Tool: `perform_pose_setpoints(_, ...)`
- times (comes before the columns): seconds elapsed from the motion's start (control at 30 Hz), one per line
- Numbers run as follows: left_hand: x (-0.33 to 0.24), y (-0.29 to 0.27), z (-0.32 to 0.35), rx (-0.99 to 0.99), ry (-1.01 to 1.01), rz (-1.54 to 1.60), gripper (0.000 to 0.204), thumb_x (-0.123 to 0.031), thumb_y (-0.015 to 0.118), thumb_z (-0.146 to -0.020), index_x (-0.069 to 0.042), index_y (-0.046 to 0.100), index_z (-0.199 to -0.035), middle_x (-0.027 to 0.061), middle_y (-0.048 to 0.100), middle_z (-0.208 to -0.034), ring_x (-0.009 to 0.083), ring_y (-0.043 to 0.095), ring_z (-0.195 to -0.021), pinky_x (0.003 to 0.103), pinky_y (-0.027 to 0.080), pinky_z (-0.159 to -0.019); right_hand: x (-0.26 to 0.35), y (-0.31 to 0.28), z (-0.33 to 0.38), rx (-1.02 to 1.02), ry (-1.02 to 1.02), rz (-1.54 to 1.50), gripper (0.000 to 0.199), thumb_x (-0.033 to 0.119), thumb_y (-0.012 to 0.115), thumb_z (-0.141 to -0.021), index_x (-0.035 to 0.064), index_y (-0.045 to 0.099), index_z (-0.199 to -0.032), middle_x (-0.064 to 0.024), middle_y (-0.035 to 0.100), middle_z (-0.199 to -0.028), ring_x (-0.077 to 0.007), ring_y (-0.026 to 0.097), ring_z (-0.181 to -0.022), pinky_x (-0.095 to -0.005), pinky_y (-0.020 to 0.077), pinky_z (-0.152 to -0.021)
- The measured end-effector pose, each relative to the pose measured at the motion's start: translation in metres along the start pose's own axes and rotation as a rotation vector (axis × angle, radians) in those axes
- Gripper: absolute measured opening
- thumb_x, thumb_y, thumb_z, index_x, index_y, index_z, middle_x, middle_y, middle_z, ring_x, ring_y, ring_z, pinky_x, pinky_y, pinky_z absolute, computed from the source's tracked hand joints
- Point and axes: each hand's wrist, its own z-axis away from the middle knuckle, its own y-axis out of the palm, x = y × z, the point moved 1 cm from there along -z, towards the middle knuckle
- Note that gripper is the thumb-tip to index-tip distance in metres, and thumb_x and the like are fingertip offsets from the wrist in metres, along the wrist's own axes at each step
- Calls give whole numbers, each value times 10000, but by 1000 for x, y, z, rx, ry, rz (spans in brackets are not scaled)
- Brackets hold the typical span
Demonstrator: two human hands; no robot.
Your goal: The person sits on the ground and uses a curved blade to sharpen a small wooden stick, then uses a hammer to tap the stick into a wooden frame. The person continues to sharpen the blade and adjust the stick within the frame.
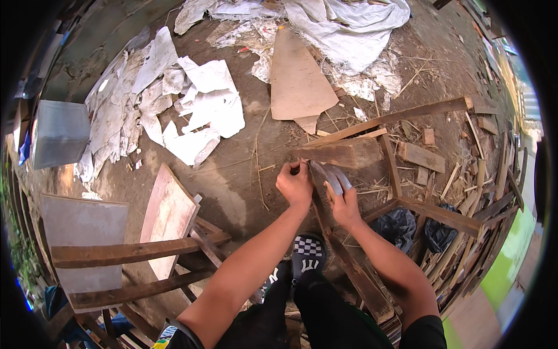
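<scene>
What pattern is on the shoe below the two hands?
A black-and-white checkerboard on the shoe, seen best in the head view, just under the left hand.

Both hands meet on a plank (343, 152) ahead; torn sheets (197, 110) lie left, stacked timber (465, 227) right.

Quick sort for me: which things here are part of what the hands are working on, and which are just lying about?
In hand:
left hand on the wooden block
right hand gripping a grey tool
long wooden slat beneath

Lying about:
torn white sheets
cardboard piece
black bags
plywood panel
</scene>
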Motion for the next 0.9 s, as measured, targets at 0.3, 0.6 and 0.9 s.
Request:
perform_pose_setpoints(0.3, 5, -1, -3, 7, 5, -13, 203, -173, 786, -884, 14, 805, -963, 183, 780, -831, 241, 749, -732, 389, 568, -735, 17, 7, -6, 34, -103, 209, 256, 173, 480, -1063, -40, 619, -1089, -175, 585, -677, -338, 590, -584, -431, 439, -581)
perform_pose_setpoints(0.6, 11, -1, -5, 49, -10, 38, 183, -139, 788, -921, 41, 789, -954, 125, 751, -746, 143, 665, -646, 348, 539, -629, 17, 9, -6, -7, -37, 175, 258, 177, 485, -1052, -39, 611, -987, -133, 569, -654, -274, 567, -552, -419, 427, -554)
perform_pose_setpoints(0.9, 35, 7, -16, 88, -23, 157, 175, -102, 766, -941, 72, 778, -945, 74, 715, -710, 90, 603, -568, 282, 485, -528, 13, 15, -5, -89, 15, 166, 250, 170, 509, -1045, -37, 620, -958, -130, 570, -647, -255, 571, -565, -407, 425, -550)
